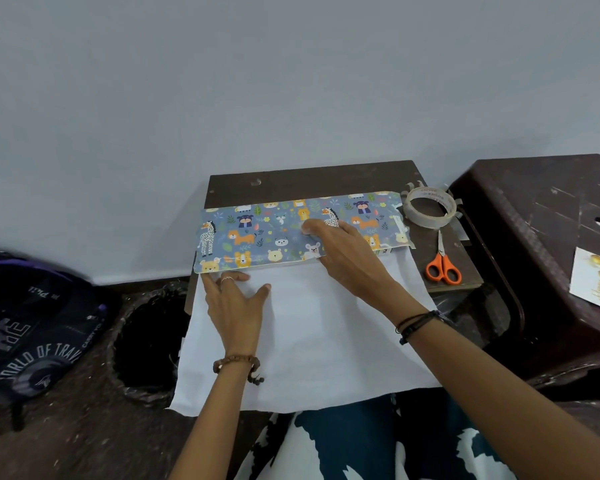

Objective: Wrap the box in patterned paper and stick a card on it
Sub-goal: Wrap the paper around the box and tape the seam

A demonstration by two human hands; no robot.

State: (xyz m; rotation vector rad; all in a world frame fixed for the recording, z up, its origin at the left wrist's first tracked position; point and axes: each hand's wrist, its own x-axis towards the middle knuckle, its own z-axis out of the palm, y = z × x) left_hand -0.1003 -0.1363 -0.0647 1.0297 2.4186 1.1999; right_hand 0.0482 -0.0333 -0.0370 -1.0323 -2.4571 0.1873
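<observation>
The patterned paper [257, 233], blue with cartoon animals, is folded over the box on a small dark table [309, 181]; only a corner of the box [385, 252] shows at the right. The paper's white underside [309, 341] spreads toward me over the table's front edge. My right hand [343, 258] presses flat on the folded flap, fingertips on the printed side. My left hand [236, 299] lies flat with spread fingers on the white side, just below the flap's left end. The card [593, 278], white with gold print, rests on a brown stool at the right.
A roll of clear tape [430, 206] and orange-handled scissors [443, 265] lie on the table's right side. A brown plastic stool [534, 220] stands to the right. A black-lined bin [146, 341] and a dark backpack [32, 334] sit on the floor at left.
</observation>
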